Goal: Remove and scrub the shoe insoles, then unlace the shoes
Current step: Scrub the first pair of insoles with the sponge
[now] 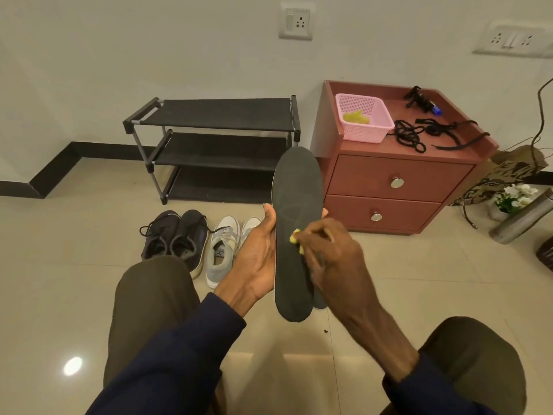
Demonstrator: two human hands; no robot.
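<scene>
One dark insole (294,235) stands nearly upright in front of the person, toe end up, and the rounded end of a second insole (319,302) peeks out just behind its lower right edge. The left hand (257,256) cradles the front insole from its left side, thumb along the left edge and fingertips wrapping round to the right edge. The right hand (332,259) is closed around one small yellow scrubber (296,237), pressed against the insole's face about halfway up. On the floor (89,265) behind the hands stand four shoes in a row: two dark shoes (176,238) with laces in them, touching side by side, and two grey-white shoes (224,247) just to their right, the rightmost partly hidden by the left hand. Behind them stands one black shoe rack (215,139) with three tiers. To the right is one reddish cabinet (398,181) with two drawers, each with one round metal knob. On its top sit one pink basket (363,118) holding one yellowish cloth or sponge (356,116), a tangle of loose black laces (425,134) whose number I cannot tell, and a small dark object (420,98) at the back, too small to identify. Two wall sockets are on the wall above.
</scene>
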